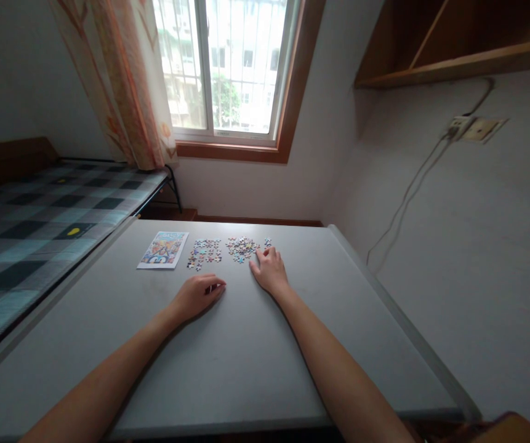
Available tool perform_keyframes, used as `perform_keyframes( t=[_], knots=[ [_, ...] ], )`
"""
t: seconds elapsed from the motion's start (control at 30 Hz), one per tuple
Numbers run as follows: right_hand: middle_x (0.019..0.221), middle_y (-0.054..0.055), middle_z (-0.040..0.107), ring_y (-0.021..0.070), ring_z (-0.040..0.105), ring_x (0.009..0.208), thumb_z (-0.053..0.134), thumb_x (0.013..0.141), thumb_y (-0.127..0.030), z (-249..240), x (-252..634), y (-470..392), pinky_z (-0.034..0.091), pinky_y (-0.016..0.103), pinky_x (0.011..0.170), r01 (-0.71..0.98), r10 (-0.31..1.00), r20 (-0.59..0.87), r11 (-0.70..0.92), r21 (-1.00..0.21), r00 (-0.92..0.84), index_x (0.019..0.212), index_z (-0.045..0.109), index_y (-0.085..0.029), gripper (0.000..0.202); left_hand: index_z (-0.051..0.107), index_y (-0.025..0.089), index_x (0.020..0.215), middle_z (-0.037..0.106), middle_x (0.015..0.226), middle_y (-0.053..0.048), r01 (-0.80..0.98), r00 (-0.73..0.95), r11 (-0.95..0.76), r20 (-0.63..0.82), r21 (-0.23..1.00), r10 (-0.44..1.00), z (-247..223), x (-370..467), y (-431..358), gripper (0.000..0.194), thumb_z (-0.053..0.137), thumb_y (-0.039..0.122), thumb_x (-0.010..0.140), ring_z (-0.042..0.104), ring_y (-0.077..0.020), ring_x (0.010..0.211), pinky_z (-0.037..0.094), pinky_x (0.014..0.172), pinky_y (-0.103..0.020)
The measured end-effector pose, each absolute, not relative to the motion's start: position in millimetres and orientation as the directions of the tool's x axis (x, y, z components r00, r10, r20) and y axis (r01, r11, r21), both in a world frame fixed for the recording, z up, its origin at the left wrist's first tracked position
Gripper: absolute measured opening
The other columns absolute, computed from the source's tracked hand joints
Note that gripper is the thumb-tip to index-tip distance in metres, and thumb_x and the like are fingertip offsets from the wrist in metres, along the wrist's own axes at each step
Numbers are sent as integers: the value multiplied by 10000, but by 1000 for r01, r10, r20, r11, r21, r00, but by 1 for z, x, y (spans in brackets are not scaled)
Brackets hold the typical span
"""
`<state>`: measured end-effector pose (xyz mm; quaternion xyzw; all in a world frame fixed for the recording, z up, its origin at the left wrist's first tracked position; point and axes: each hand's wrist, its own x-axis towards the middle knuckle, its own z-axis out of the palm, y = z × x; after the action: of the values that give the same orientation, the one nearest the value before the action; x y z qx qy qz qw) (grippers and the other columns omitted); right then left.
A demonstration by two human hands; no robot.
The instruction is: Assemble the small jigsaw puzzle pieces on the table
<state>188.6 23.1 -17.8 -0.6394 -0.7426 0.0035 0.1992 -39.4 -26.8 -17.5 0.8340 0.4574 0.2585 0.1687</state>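
Note:
My left hand [199,292] rests on the table, fingers curled and drawn in close to the thumb. Only pale tabletop shows in the small gap, and no piece is visible in it. At the right edge of a loose heap of jigsaw puzzle pieces [241,247] lies my right hand [270,269]. Its thumb and index finger are apart, with the index fingertip at the heap. Left of the heap, more puzzle pieces [205,251] are spread out singly in rough rows. A few puzzle pieces [268,241] sit just beyond my right knuckles.
A colourful printed picture sheet [163,250] lies at the table's far left. The pale table [246,369] has a raised rim along its sides. A bed with a checked cover [61,203] stands left, a wall with a hanging cable [398,209] right, and a window [228,67] ahead.

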Motion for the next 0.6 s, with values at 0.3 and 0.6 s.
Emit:
perform_keyframes(
  t=[0.3, 0.6],
  knots=[
    [1040, 114, 522, 222, 492, 962, 493, 866, -292, -22, 192, 27, 396, 313, 887, 922, 936, 344, 199, -331, -79, 1152, 608, -176, 330, 701, 209, 911, 644, 747, -12, 677, 449, -534, 291, 506, 845, -18, -40, -27, 238, 490, 315, 884, 538, -114, 631, 388, 604, -213],
    [954, 94, 545, 204, 529, 922, 539, 839, -249, -29, 197, 35, 404, 301, 899, 845, 943, 333, 193, -499, -19, 957, 671, -164, 196, 706, 210, 894, 638, 722, -11, 670, 452, -540, 296, 510, 841, -17, -40, -27, 236, 495, 315, 879, 535, -116, 617, 389, 591, -210]
  ],
)
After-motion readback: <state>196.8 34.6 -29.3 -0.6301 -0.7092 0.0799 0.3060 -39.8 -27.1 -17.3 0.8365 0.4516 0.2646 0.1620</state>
